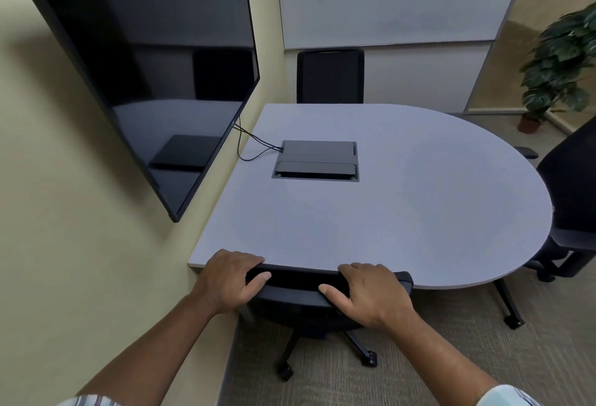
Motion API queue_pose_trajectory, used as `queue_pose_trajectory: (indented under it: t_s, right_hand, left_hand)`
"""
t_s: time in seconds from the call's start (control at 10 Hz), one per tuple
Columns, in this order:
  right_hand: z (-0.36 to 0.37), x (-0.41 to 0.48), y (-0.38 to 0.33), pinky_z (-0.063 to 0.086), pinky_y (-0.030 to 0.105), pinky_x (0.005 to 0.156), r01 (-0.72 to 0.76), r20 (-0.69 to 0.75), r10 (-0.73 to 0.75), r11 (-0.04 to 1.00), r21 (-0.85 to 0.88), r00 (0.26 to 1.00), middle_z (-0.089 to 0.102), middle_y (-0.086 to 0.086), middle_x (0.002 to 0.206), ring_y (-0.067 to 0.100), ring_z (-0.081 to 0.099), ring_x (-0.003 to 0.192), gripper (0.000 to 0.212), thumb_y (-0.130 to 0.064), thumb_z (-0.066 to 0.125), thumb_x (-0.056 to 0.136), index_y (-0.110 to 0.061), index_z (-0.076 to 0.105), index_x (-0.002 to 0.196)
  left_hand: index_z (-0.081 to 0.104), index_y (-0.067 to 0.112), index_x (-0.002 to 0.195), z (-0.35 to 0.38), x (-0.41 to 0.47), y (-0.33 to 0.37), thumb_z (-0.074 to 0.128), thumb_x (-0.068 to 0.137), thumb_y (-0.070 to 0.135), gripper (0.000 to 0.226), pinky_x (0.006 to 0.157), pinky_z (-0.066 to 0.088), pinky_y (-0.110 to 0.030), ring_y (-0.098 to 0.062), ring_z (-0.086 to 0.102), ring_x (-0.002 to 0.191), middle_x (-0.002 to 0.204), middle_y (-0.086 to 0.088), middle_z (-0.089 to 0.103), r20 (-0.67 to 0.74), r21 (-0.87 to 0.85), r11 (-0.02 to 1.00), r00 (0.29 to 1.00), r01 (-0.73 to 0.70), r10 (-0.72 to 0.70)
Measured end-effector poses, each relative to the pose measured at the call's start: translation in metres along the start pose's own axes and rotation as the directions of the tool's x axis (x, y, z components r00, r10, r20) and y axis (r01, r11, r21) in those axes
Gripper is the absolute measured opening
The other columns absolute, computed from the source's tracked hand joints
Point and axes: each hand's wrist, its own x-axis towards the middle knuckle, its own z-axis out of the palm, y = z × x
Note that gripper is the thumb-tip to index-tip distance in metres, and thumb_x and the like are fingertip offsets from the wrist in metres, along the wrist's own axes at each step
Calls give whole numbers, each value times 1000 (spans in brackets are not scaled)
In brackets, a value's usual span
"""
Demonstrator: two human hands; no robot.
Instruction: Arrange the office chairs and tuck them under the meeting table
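Both hands were clamped on the top edge of the black mesh-back office chair (322, 289) at the bottom centre of the frame, left grip (233, 280) and right grip (371, 292) wrapped over its backrest, which sat right against the near edge of the grey rounded counter (403, 212). A second black chair (330, 76) was pushed in at the far side, top centre. A third black chair (571, 186) sat at the right edge by the curved end.
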Motion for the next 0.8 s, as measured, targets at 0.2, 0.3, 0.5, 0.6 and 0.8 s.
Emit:
queue_pose_trajectory:
  t_s: [0.2, 0.3, 0.5, 0.6, 0.8]
  right_hand:
    - [1, -1, -1, 42, 41, 70, -34, -4, 34, 999, -3, 999, 53, -10, 73, 16, 53, 68, 71, -91, 17, 97, -29, 50, 83]
    - [3, -2, -5, 48, 42, 77, -103, -25, 103, 994, 34, 994, 64, -10, 83, 16, 61, 77, 86, -95, 8, 93, -28, 62, 94]
    - [-5, -2, -11, 49, 48, 108, -251, 30, 249, 962, 110, 968, 74, 1, 134, 23, 68, 121, 114, -98, 0, 87, -22, 64, 143]
    - [-8, 4, -12, 44, 51, 112, -296, 92, 286, 947, 123, 954, 71, 4, 141, 25, 66, 127, 106, -93, 5, 92, -20, 59, 147]
    - [-33, 25, -4, 48, 51, 109, -405, 145, 381, 888, 219, 913, 58, 6, 148, 27, 57, 129, 107, -97, 11, 87, -14, 51, 141]
  left_hand:
    - [79, 22, 113, 4, -3, -1, 40, 103, 68, 61, 80, 55, -41, -18, 71, 81, 89, 9, 78, 2, 16, 1000, 1000, 5, -5]
    - [77, 23, 109, 4, -3, -3, 32, 103, 73, 67, 81, 55, -42, -16, 69, 79, 87, 8, 77, 29, 37, 999, 999, 19, -20]
    - [74, 31, 125, 4, 0, -1, 17, 96, 88, 86, 91, 53, -38, -11, 70, 94, 106, 13, 78, 134, 38, 997, 989, 64, -68]
    - [62, 31, 148, -3, 12, 0, 3, 85, 99, 110, 110, 47, -40, -14, 64, 127, 142, 10, 70, 294, 1, 990, 947, 138, -132]
    - [8, 14, 173, -23, 55, 36, -9, 80, 96, 124, 135, 0, -42, -19, 3, 167, 182, -4, 10, 380, -10, 984, 911, 176, -159]
